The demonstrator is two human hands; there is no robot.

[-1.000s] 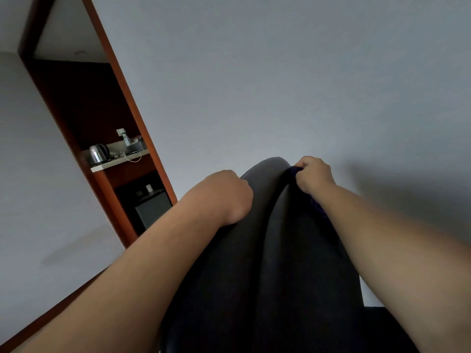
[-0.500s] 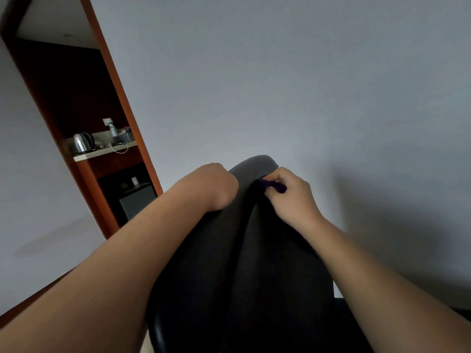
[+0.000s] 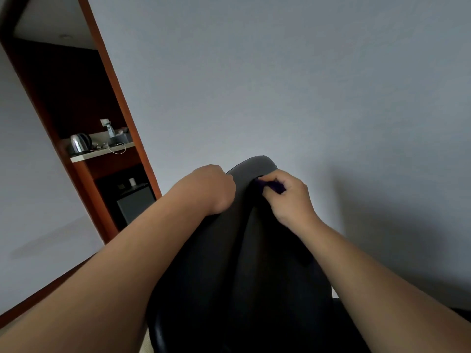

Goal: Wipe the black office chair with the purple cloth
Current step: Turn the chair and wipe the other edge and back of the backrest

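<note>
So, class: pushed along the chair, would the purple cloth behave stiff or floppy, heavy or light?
Probably floppy: the cloth is bunched small inside the right hand. Likely light: a pinch alone holds it. It may crumple against the chair.
</note>
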